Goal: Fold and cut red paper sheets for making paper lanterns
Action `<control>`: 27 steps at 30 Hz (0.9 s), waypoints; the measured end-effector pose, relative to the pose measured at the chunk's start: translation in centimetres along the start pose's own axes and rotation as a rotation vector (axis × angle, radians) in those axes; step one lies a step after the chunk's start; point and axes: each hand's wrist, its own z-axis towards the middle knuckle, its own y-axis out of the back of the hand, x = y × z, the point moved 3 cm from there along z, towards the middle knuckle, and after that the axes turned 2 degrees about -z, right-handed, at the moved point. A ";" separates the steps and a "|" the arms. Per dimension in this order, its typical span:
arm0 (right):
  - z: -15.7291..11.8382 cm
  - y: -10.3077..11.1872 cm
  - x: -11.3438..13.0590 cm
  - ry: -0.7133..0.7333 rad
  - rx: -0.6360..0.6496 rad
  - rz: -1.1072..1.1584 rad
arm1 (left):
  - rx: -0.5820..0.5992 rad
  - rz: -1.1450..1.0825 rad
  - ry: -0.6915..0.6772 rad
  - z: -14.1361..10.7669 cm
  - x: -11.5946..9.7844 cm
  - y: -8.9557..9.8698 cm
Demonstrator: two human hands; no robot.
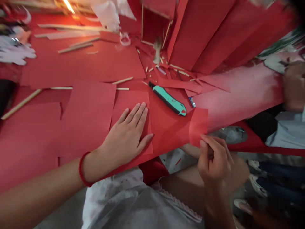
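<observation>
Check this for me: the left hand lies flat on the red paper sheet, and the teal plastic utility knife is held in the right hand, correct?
Not quite. In the head view the teal plastic utility knife lies on the red paper sheet, unheld; the right hand pinches a small red paper piece. The left hand does lie flat.

We see a dimly lit scene with a warm red cast — a bright lamp glare burns at the top left edge and washes that corner orange. Soft shadow gathers under the left hand and along the lower frame, where the lap is grey and murky. The right edge smears with motion blur — the other person's arm is indistinct. Straight lines bow toward the corners, and the centre stays fairly sharp.
</observation>
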 end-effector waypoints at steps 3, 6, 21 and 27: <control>3.9 -0.4 -0.7 0.099 -0.168 0.004 | 0.009 0.027 -0.013 0.2 0.3 0.3; 9.1 -1.1 -1.5 0.176 -0.259 0.086 | -0.009 0.048 -0.052 -0.2 0.5 1.2; 14.6 -10.9 -6.8 -0.415 0.249 0.518 | -0.118 -0.147 -0.146 -8.4 -3.7 1.2; 13.8 -6.5 -1.4 -0.486 0.138 0.689 | -0.679 -0.644 0.377 -12.5 0.4 6.3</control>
